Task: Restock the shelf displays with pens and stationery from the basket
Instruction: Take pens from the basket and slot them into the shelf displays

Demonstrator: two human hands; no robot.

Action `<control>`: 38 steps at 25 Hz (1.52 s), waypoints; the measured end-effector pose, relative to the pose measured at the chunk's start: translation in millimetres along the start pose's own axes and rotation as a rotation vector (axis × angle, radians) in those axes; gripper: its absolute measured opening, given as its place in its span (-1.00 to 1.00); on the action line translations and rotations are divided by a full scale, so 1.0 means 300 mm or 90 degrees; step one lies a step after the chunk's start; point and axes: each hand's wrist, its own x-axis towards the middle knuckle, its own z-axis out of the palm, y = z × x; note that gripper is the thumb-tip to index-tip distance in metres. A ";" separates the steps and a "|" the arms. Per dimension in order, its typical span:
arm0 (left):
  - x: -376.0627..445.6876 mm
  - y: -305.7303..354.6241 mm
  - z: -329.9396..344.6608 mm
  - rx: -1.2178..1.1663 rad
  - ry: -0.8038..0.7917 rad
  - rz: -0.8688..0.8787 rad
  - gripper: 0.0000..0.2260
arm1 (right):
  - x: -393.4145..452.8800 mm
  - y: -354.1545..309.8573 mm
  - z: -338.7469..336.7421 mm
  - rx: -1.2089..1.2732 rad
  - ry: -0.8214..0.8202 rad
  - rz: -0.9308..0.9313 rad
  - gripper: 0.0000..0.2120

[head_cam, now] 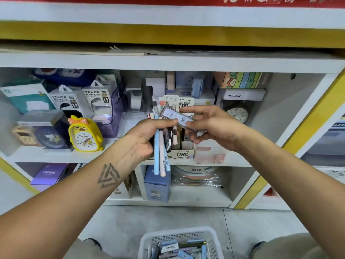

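My left hand (147, 135) grips a bundle of pens (160, 156) in pale blue, pink and white, their lower ends hanging below my fist. My right hand (211, 126) pinches a small clear lead-refill case (177, 116) by its right end, held just above the left fist. Both hands hover in front of the cardboard lead display box (182, 153) on the middle shelf. The white mesh basket (149, 242) sits on the floor below, between my knees, with several small stationery packs inside.
The middle shelf (56, 156) carries a yellow duck alarm clock (85, 135), power bank boxes (97, 100), a round clock (238, 114) and a pink box (211, 153). A blue box (156, 184) and wrapped rolls stand on the lower shelf. Grey floor lies below.
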 end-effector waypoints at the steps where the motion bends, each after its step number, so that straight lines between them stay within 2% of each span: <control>1: -0.003 0.004 -0.006 0.006 0.004 -0.005 -0.76 | 0.006 0.003 -0.007 -0.003 0.031 -0.013 -0.61; 4: -0.014 0.015 -0.018 0.026 0.023 -0.007 -0.75 | 0.013 0.015 -0.031 -0.013 0.115 -0.058 -0.65; 7: -0.017 0.028 -0.031 0.016 0.065 -0.004 -0.74 | 0.005 0.009 -0.070 -0.094 0.211 -0.122 -0.69; 10: -0.019 0.034 -0.043 0.012 0.088 -0.012 -0.84 | 0.016 0.016 -0.086 -0.236 0.243 -0.164 -0.79; 14: -0.016 0.015 -0.042 0.034 0.075 -0.019 -0.73 | 0.024 0.047 -0.054 -0.600 0.222 -0.263 -0.73; 16: -0.008 0.005 -0.040 0.033 0.068 -0.024 -0.75 | 0.026 0.062 -0.036 -0.722 0.185 -0.318 -0.78; 20: -0.005 -0.009 -0.043 0.057 0.046 -0.019 -0.83 | 0.039 0.086 -0.012 -0.818 0.179 -0.353 -0.89; 22: -0.005 -0.013 -0.044 0.084 0.034 -0.013 -0.84 | 0.042 0.098 -0.013 -0.862 0.187 -0.335 -0.84; 24: -0.005 -0.014 -0.041 0.103 0.022 -0.007 -0.86 | 0.047 0.101 -0.009 -0.817 0.204 -0.317 -0.80; 25: -0.006 -0.014 -0.038 0.111 0.016 -0.002 -0.88 | 0.051 0.090 -0.001 -0.710 0.219 -0.296 -0.80; 28: -0.016 -0.017 -0.020 0.132 -0.008 0.011 -0.86 | 0.058 0.045 0.024 -0.203 0.207 -0.135 -0.84; 30: -0.025 -0.023 -0.004 0.135 -0.019 0.016 -0.83 | 0.051 0.037 0.038 -0.044 0.172 -0.079 -0.70; 33: -0.032 -0.025 0.009 0.108 0.010 0.045 -0.81 | 0.035 0.038 0.051 -0.009 0.131 -0.043 -0.53; 35: -0.029 -0.018 0.005 0.080 0.046 0.075 -0.77 | 0.020 0.034 0.059 -0.038 0.061 -0.022 -0.46; 38: -0.024 -0.004 -0.007 0.043 0.085 0.092 -0.68 | 0.007 0.034 0.090 -0.067 -0.029 0.005 -0.48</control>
